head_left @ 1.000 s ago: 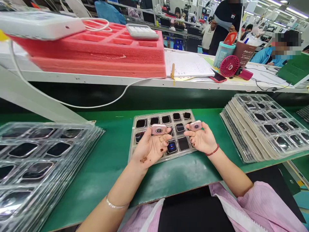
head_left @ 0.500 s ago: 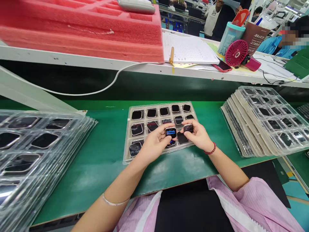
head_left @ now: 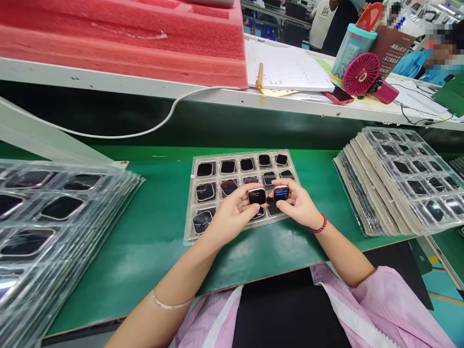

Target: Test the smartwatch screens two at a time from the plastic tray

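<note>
My left hand (head_left: 234, 212) is closed around a square smartwatch (head_left: 256, 196), thumb at its lower edge; its screen is mostly dark with faint marks. A second smartwatch (head_left: 280, 193), showing blue bars on its lit screen, is gripped between the thumb and fingers of my right hand (head_left: 297, 205). Both watches are strapless and held side by side, close together. Beneath them lies a clear plastic tray (head_left: 189, 212) with rows of dark watch faces in its pockets. My hands cover part of the tray's front and right pockets.
Tall stacks of filled watch trays stand at left (head_left: 87, 241) and right (head_left: 362, 193) on the green table (head_left: 152, 275). Behind is a white shelf (head_left: 145, 99) with red foam (head_left: 145, 43), papers (head_left: 286, 67), a pink fan (head_left: 360, 75) and a hanging cable (head_left: 170, 113). People are beyond.
The left watch's screen has gone from blue bars to mostly dark, while the right watch's screen now shows blue bars. Both hands keep nearly the same hold; the view has shifted slightly.
</note>
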`<state>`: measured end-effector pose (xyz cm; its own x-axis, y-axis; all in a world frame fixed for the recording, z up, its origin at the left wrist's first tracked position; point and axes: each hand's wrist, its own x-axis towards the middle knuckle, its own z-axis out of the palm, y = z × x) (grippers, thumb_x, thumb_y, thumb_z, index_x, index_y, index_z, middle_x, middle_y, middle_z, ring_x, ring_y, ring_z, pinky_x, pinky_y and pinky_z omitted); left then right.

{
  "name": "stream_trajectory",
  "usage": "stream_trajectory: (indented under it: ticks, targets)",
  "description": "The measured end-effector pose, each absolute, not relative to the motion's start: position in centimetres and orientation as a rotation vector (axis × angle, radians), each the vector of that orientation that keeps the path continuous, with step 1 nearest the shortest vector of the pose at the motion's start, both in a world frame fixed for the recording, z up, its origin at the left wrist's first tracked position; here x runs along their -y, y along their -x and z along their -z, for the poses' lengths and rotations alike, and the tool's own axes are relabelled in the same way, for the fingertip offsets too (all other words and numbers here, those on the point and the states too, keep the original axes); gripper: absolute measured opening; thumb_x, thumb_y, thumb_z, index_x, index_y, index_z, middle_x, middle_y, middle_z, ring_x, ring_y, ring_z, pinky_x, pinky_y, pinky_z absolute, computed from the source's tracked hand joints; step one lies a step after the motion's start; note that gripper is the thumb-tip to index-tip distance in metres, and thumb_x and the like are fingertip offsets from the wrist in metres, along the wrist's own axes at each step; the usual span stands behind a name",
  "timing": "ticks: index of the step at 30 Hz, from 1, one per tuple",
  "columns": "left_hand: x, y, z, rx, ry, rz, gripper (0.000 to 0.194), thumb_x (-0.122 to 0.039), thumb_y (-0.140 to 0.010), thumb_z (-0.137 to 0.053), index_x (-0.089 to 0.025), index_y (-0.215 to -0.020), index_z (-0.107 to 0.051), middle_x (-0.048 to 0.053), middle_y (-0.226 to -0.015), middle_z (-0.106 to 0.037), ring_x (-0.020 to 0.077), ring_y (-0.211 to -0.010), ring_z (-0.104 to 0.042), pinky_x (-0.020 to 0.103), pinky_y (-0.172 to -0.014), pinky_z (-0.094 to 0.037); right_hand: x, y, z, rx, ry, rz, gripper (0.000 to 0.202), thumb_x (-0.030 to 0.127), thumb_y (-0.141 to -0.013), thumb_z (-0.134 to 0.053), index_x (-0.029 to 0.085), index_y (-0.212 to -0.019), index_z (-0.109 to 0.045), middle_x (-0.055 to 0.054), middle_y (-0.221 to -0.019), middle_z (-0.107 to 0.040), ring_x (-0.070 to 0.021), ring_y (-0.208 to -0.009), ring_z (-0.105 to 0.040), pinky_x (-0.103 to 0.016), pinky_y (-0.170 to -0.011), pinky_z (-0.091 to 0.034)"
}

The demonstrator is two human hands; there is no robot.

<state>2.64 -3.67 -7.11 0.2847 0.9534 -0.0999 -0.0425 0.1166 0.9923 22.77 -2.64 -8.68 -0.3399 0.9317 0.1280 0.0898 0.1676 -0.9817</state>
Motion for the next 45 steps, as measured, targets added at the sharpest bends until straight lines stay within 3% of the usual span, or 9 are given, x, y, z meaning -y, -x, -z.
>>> stream_trajectory:
  ticks: [4, 11, 18, 27, 35, 41, 45]
  targets:
    - [3.70, -2.55, 7.19, -1.010, -1.214, -0.950, 0.042, -0.032, -0.078, -0.067, -0.015, -0.115, -0.059, 0.012, -0.103, -0.074, 0.0235, -0.084, -0.073, 0.034, -0.074, -0.056, 2.69, -22.73, 8.73, 1.601, 1.017, -1.257, 0.034, 0.021, -0.082, -0.061, 0.019, -0.115, -0.059, -0.006, -0.095, -0.071, -0.0168, -0.082, -0.068, -0.028, -0.067, -0.057]
    - [3.85, -2.60, 6.97, -1.005, -1.188, -0.950, 0.046, -0.026, -0.074, -0.071, -0.016, -0.117, -0.058, 0.010, -0.109, -0.074, 0.0243, -0.095, -0.073, 0.038, -0.092, -0.056, 2.85, -22.77, 8.55, 1.619, 1.025, -1.281, 0.043, 0.018, -0.078, -0.062, 0.019, -0.120, -0.056, -0.007, -0.103, -0.071, -0.0185, -0.090, -0.069, -0.029, -0.071, -0.058]
    - [3.74, -2.60, 6.94, -1.030, -1.219, -0.959, 0.041, -0.034, -0.080, -0.066, -0.014, -0.115, -0.060, 0.011, -0.104, -0.075, 0.0243, -0.087, -0.073, 0.035, -0.076, -0.057, 2.88, -22.76, 8.48, 1.615, 1.039, -1.254, 0.035, 0.021, -0.082, -0.062, 0.018, -0.116, -0.060, -0.007, -0.098, -0.072, -0.0171, -0.083, -0.069, -0.029, -0.069, -0.057]
    - [3.80, -2.69, 6.89, -1.028, -1.184, -0.957, 0.043, -0.024, -0.073, -0.068, -0.016, -0.114, -0.059, 0.010, -0.103, -0.075, 0.0265, -0.095, -0.073, 0.041, -0.090, -0.057, 3.00, -22.64, 8.40, 1.605, 1.048, -1.267, 0.041, 0.016, -0.076, -0.058, 0.019, -0.117, -0.058, -0.006, -0.098, -0.071, -0.0163, -0.084, -0.068, -0.028, -0.069, -0.057]
    - [3.85, -2.65, 6.77, -1.049, -1.217, -0.959, 0.041, -0.028, -0.076, -0.068, -0.015, -0.114, -0.059, 0.010, -0.104, -0.075, 0.0268, -0.094, -0.073, 0.042, -0.091, -0.056, 3.00, -22.61, 8.17, 1.624, 1.028, -1.245, 0.040, 0.019, -0.077, -0.061, 0.018, -0.117, -0.059, -0.007, -0.098, -0.072, -0.0182, -0.088, -0.070, -0.028, -0.069, -0.057]
    - [3.87, -2.68, 6.84, -1.058, -1.219, -0.960, 0.041, -0.029, -0.076, -0.070, -0.016, -0.114, -0.061, 0.009, -0.102, -0.075, 0.0249, -0.090, -0.073, 0.041, -0.090, -0.057, 2.95, -22.53, 8.25, 1.634, 1.039, -1.165, 0.026, 0.021, -0.081, -0.061, 0.018, -0.107, -0.062, -0.005, -0.092, -0.072, -0.0173, -0.084, -0.070, -0.028, -0.071, -0.056]
    - [3.82, -2.62, 6.88, -1.066, -1.238, -0.979, 0.041, -0.032, -0.076, -0.072, -0.016, -0.112, -0.063, 0.009, -0.101, -0.075, 0.0233, -0.085, -0.073, 0.037, -0.083, -0.058, 3.01, -22.67, 8.18, 1.617, 1.009, -1.242, 0.034, 0.020, -0.080, -0.061, 0.019, -0.113, -0.061, -0.006, -0.097, -0.072, -0.0156, -0.080, -0.069, -0.027, -0.067, -0.057]
